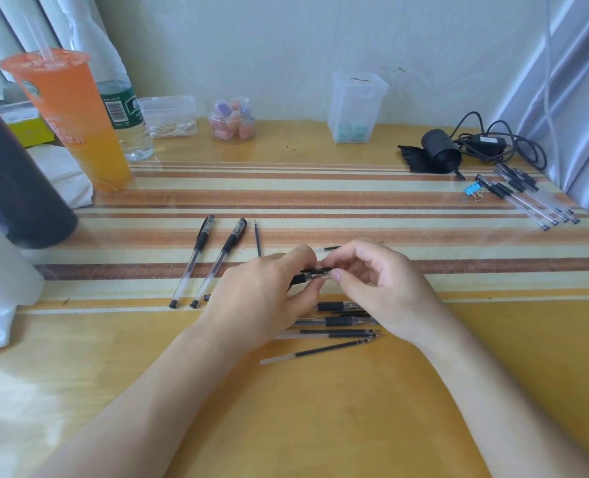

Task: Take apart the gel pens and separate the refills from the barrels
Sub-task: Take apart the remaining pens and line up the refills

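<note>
The gel pen (315, 273) is held just above the desk (320, 426), near its middle, and is gripped from both sides. The left hand (268, 298) curls its fingers round one end, where a black part shows. The right hand (372, 288) pinches the other end between thumb and forefinger. Whether the black part is cap or grip sleeve I cannot tell. The pen looks light and slim, of hard plastic stiff enough to take a twist, but its clear tube is smooth and likely to slip. The rubbery black sleeve seems the surer hold. I judge it best to keep both hands close to the joint, so the turn goes into the thread rather than flexing the tube. The refill inside is probably thin and easily kinked, so it should be drawn out straight. More pens lie beneath the hands, with a loose refill (320, 353) nearest the person. Two capped pens (196, 260) lie to the left, and a bundle of pens (527, 198) lies far right.
</note>
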